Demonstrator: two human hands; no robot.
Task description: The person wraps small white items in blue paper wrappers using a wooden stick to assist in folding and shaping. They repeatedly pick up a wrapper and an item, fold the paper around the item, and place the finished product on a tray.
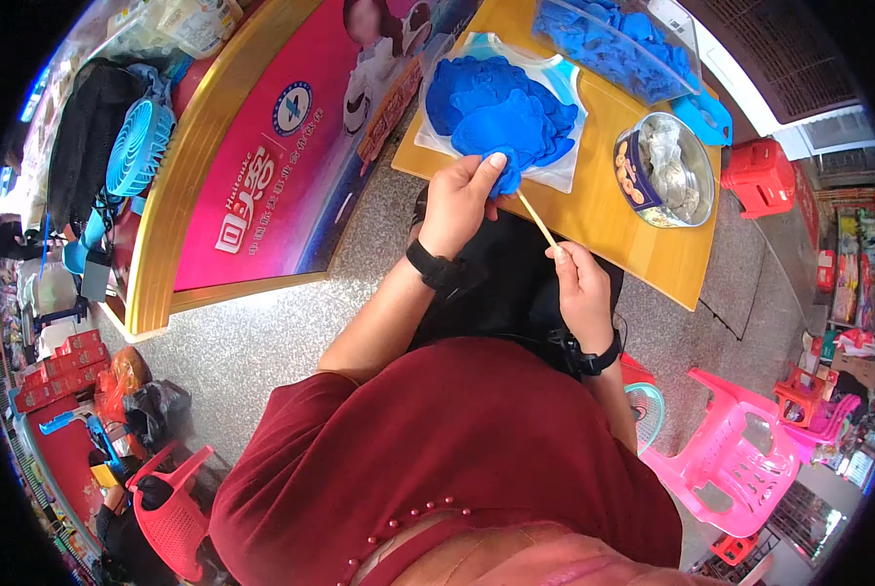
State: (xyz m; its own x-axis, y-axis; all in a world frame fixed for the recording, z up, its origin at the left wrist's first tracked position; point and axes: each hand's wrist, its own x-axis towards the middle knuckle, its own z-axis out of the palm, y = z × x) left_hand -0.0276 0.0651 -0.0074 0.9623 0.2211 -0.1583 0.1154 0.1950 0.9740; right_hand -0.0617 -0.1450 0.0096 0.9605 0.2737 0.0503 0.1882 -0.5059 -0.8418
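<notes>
My left hand (458, 198) pinches a small blue piece of thin, soft material (509, 179) between thumb and fingers. A thin pale stick (536, 216) runs from that piece to my right hand (582, 289), which grips its lower end. Whether the stick's tip is inside the blue piece is hidden. Just beyond my left hand lies a pile of blue, petal-like pieces (507, 110). They rest on a white and turquoise sheet or bag (562, 172) on a wooden tabletop (650, 256).
A clear plastic box (690, 62) of more blue pieces stands at the table's far side. Near the right edge is a round tin (631, 183) holding a clear bag. Left stands a gold-edged counter (188, 132); a pink plastic chair (727, 461) is at lower right.
</notes>
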